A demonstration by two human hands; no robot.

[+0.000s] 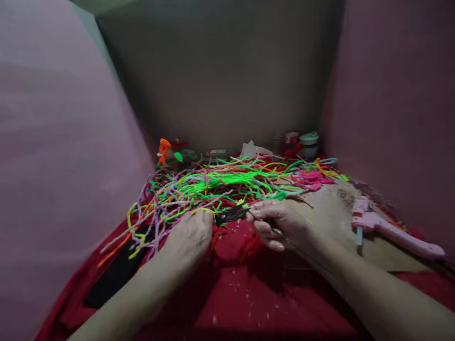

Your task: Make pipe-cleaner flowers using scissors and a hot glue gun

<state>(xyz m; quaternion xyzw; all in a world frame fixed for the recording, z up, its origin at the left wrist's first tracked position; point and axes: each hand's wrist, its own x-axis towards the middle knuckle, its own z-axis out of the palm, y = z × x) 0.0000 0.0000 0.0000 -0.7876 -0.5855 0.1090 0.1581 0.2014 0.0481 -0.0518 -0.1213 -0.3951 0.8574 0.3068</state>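
Observation:
My left hand (194, 232) is closed around the handle end of a pair of black scissors (229, 216), whose blades point right towards my other hand. A thin yellow curve (203, 210) shows above its knuckles; I cannot tell whether it is part of the handle. My right hand (277, 220) pinches a thin dark wire stem (302, 252) that trails back along the forearm. Small yellow and green bits (241, 203) lie by the blade tips and the right fingertips; whether they join the stem is unclear. Behind both hands spreads a pile of colourful pipe cleaners (227, 182).
A pink glue gun (401, 232) lies on a tan board (330, 208) at right. A long black object (117, 274) is at left on the red cloth (238, 303), where small scraps are scattered. An orange pipe-cleaner figure (164, 150) and a lidded cup (309, 142) stand behind.

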